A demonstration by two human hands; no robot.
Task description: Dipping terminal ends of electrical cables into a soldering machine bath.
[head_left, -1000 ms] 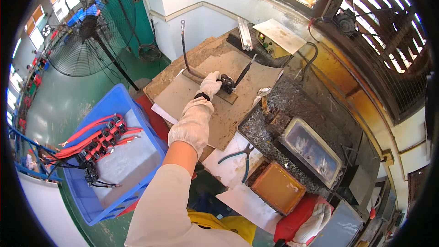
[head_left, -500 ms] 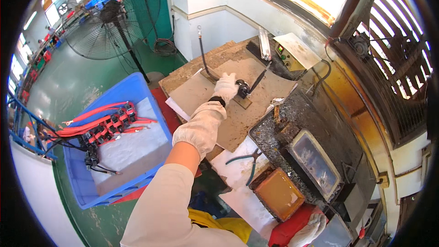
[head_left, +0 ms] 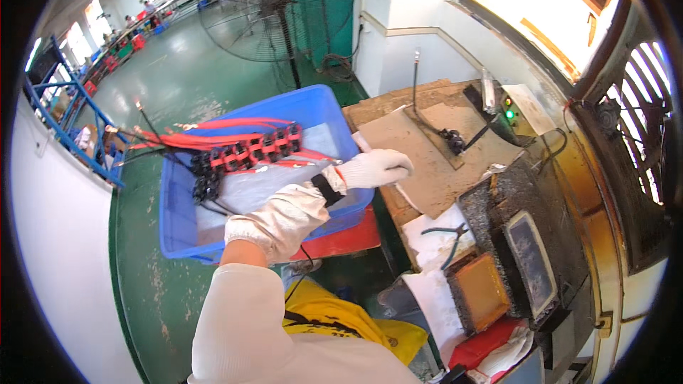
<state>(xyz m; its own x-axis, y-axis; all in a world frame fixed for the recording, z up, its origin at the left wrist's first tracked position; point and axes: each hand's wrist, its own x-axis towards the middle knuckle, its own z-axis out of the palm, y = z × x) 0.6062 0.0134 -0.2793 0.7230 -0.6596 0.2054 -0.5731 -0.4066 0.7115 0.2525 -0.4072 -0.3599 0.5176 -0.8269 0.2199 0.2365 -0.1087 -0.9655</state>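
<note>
Component, black and blocky, lies right of centre; dark cable rises from it to a metal lug. Left hand, gloved, loosely open, nothing seen in it, crosses the right side of blue bin. Right hand, lower right: grip cannot be told. Bin holds red-and-black cable assemblies; left sleeve blocks part. Pliers near bench edge.

Couldn't make out any actual words or numbers here, tbh. The yellow cloth down low had some dark marks, but they were too unclear to read. The control box showed red and green lights, and any lettering was way too tiny.
</note>
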